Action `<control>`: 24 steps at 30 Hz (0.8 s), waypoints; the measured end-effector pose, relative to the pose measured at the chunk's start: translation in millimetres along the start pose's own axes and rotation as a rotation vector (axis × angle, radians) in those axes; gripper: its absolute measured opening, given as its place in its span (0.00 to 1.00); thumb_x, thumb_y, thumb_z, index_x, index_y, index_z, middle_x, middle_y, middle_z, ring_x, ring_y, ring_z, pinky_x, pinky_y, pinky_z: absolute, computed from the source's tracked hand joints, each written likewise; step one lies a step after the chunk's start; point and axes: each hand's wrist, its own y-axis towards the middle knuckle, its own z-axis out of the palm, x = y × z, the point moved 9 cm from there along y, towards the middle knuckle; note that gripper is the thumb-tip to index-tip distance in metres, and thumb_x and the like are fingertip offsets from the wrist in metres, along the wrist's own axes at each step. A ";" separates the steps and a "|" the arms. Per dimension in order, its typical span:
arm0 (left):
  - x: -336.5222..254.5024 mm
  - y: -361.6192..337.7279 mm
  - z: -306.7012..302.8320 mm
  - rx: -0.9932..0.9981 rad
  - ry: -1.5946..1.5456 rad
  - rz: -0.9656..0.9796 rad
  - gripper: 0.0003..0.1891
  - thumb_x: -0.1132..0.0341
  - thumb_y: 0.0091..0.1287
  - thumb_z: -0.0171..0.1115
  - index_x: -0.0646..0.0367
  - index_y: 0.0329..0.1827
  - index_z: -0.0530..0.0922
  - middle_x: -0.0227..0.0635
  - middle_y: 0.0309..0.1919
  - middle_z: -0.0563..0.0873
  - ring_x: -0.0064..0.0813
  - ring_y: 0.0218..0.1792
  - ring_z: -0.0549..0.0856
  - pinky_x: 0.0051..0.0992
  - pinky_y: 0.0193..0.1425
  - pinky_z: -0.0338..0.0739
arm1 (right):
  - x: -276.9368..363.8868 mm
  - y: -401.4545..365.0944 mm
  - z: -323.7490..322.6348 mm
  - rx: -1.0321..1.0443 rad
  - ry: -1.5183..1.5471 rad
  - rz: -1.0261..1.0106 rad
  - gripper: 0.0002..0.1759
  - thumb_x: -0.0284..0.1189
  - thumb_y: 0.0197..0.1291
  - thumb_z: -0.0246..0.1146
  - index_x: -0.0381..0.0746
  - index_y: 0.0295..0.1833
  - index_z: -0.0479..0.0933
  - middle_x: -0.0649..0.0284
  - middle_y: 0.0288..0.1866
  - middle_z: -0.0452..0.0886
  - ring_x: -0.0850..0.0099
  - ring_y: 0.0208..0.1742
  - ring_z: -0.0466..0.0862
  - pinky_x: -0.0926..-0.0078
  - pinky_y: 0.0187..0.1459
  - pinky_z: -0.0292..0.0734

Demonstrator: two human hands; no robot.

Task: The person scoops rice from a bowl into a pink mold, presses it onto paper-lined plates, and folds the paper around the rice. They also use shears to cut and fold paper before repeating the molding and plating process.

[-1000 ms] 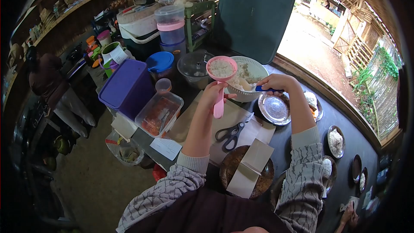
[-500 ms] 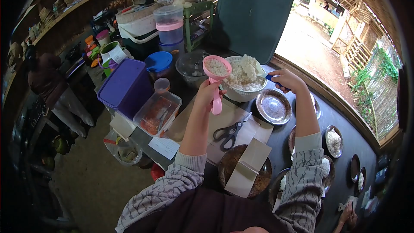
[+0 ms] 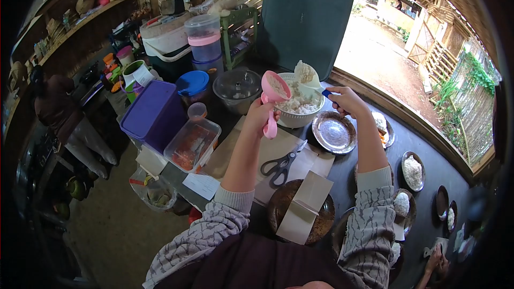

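Observation:
My left hand (image 3: 258, 115) is closed around the handle of a pink rice scoop (image 3: 277, 94), whose round cup tilts to the right with some rice inside. In my right hand (image 3: 348, 101) is a rice paddle (image 3: 316, 86) with a blue handle, its pale blade carrying a lump of rice. Both tools are above a white basket (image 3: 294, 120) of cooked rice (image 3: 303, 106). Just below my right hand, a brown plate (image 3: 334, 132) lies on the dark table. Black-handled scissors (image 3: 279, 170) rest on brown paper between my forearms.
Left of the basket stand a lidded pot (image 3: 235, 91), a purple box (image 3: 152, 111) and a clear tub (image 3: 191, 145) of reddish food. Folded card (image 3: 306, 208) lies over a plate near my body. Plates with rice (image 3: 412, 174) line the right side. Another person's hands (image 3: 436, 262) show lower right.
The pink scoop has tipped over toward the right, facing the basket. The paddle has risen slightly, its blade turned more upright with the rice on it. My view has shifted a little.

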 end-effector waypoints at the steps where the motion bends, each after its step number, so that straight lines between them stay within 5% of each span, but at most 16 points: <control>1: -2.2 2.3 3.8 0.022 -0.002 0.006 0.14 0.72 0.61 0.52 0.68 0.48 0.68 0.34 0.30 0.75 0.18 0.21 0.75 0.15 0.19 0.72 | 2.6 -3.0 -1.2 -0.002 0.003 -0.002 0.22 0.29 0.58 0.53 0.43 0.60 0.69 0.71 0.15 0.67 0.84 0.12 0.63 0.84 0.13 0.60; 7: 7.9 18.7 16.9 0.084 -0.095 -0.086 0.13 0.73 0.63 0.49 0.75 0.46 0.66 0.35 0.27 0.74 0.16 0.20 0.74 0.14 0.19 0.71 | 43.6 -32.8 -8.2 -0.057 -0.143 -0.136 0.22 0.28 0.57 0.54 0.43 0.59 0.70 0.70 0.16 0.68 0.84 0.13 0.64 0.84 0.14 0.60; 9: 18.0 22.8 21.2 0.135 -0.146 -0.136 0.14 0.71 0.64 0.49 0.75 0.47 0.65 0.33 0.26 0.74 0.15 0.19 0.74 0.13 0.19 0.71 | 61.8 -43.5 -6.7 -0.119 -0.312 -0.281 0.22 0.30 0.55 0.55 0.44 0.58 0.71 0.59 0.23 0.77 0.73 0.21 0.76 0.75 0.23 0.70; 10: 24.3 22.8 26.4 0.184 -0.198 -0.184 0.15 0.70 0.65 0.49 0.76 0.48 0.65 0.32 0.25 0.73 0.14 0.19 0.73 0.12 0.19 0.70 | 80.8 -53.6 -1.1 -0.316 -0.595 -0.593 0.23 0.27 0.54 0.54 0.45 0.58 0.70 0.52 0.30 0.80 0.63 0.31 0.82 0.66 0.32 0.74; 14: 34.5 17.4 32.6 0.198 -0.237 -0.238 0.17 0.68 0.66 0.49 0.76 0.50 0.64 0.28 0.23 0.72 0.12 0.18 0.72 0.10 0.19 0.69 | 95.4 -85.0 25.6 -0.365 -1.039 -0.456 0.29 0.22 0.49 0.51 0.46 0.61 0.66 0.53 0.31 0.80 0.59 0.35 0.82 0.62 0.35 0.75; 24: 31.9 -0.9 43.7 0.369 -0.418 -0.330 0.18 0.69 0.65 0.49 0.72 0.54 0.62 0.32 0.28 0.73 0.12 0.20 0.72 0.10 0.21 0.72 | 100.5 -100.7 28.9 -0.425 -0.995 -0.489 0.29 0.23 0.50 0.52 0.45 0.62 0.65 0.52 0.29 0.80 0.58 0.31 0.82 0.62 0.33 0.76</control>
